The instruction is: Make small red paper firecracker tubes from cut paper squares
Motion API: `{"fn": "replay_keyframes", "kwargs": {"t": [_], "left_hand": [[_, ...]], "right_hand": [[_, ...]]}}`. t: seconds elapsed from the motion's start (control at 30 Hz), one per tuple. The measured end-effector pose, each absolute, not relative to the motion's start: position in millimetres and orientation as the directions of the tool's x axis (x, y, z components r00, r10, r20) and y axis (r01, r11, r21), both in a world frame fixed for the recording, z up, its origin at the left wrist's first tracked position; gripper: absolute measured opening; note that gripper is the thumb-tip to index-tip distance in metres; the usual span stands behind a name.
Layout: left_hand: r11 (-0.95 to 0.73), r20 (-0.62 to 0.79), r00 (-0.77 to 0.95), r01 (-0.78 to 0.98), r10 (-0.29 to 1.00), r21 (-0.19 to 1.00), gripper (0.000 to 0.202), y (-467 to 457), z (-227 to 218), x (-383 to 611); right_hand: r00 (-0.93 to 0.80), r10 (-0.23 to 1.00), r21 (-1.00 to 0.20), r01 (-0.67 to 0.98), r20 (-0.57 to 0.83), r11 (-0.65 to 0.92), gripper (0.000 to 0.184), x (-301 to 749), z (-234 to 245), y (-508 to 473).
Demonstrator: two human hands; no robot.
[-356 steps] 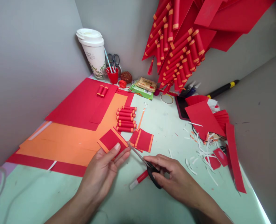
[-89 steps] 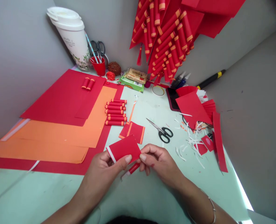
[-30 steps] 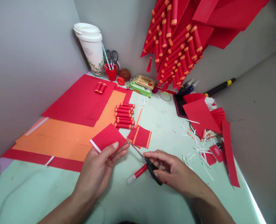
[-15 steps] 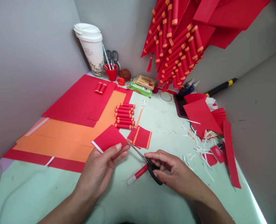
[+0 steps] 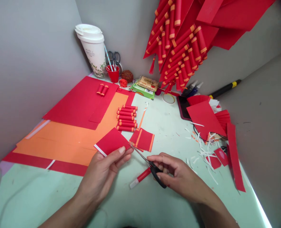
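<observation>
Between its thumb and fingers, my left hand [image 5: 109, 164] grips a red paper piece [image 5: 112, 141] that has a white strip along its lower left edge. My right hand [image 5: 172, 172] has its fingers in the black handles of the scissors [image 5: 152, 164]. The scissor tips meet the paper's right corner; whether the blades are parted is hard to see. Under the scissors lies a red marker with a clear cap [image 5: 140, 178]. Beyond the paper are red pieces with orange strips [image 5: 145, 139] and a row of several red paper rolls with orange ends [image 5: 127, 117].
Red [image 5: 78, 101] and orange paper sheets [image 5: 59, 139] cover the left side. White paper scraps [image 5: 199, 142] and red offcuts [image 5: 234, 155] lie at right. A white cup [image 5: 91, 50] and a red cup holding scissors [image 5: 113, 74] stand behind. Red paper firecracker strings [image 5: 182, 53] hang at the back.
The red paper and my left hand have shifted very slightly. The scissors stay at the paper's right corner, with almost no movement of my right hand.
</observation>
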State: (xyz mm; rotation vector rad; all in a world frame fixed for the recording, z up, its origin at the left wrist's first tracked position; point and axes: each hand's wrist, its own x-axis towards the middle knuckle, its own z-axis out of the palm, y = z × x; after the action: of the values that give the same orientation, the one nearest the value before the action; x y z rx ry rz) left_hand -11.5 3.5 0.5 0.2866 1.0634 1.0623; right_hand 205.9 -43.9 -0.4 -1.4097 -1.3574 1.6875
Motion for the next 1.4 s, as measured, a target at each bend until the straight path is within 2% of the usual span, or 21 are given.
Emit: {"fn": "replay_keyframes", "kwargs": {"t": [0.27,1.07,1.4], "left_hand": [[0.5,-0.566,0.073,-0.57,0.821,0.652,0.016,3.0,2.0,-10.0],[0.503,-0.557,0.091,-0.565,0.826,0.654,0.017,1.6,2.4,-12.3],[0.501,-0.561,0.081,-0.568,0.824,0.653,0.02,2.4,1.7,-11.8]], "right_hand": [[-0.299,0.866,-0.916,0.094,-0.4,-0.39,0.039,202.6,-0.6,-42.6],[-0.29,0.889,-0.934,0.159,-0.353,-0.319,0.037,199.2,-1.9,-42.5],[-0.289,0.889,-0.935,0.125,-0.354,-0.332,0.034,198.3,-4.4,-42.8]]}}
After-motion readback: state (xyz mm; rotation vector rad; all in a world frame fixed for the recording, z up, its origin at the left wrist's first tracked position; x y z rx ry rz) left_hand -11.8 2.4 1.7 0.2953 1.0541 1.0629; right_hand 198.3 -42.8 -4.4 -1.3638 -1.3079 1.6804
